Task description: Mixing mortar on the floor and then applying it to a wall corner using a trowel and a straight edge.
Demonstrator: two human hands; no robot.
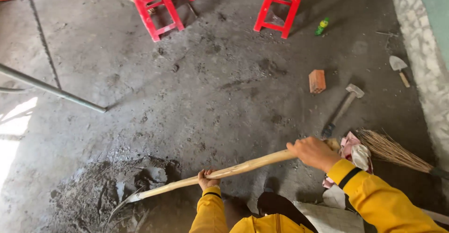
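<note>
Head cam: both hands clamped round a long wooden shovel handle (234, 170), left hand (208, 179) lower down, right hand (314, 152) near the top end. The blade (125, 200) sits in a wet mortar pile (93, 195) on the concrete floor (210, 88). A brick (317, 81), hammer (343, 106) and broom (393, 151) lie off to the right.

Shovel blade (122, 204) half buried in mortar; stools (156, 3) cut off by top edge

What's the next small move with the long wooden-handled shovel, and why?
Probably push the long wooden-handled shovel a little deeper into the wet grey mortar pile. Its metal blade sits at the pile's edge, low and tilted, while the left hand and right hand both grip the handle.
</note>
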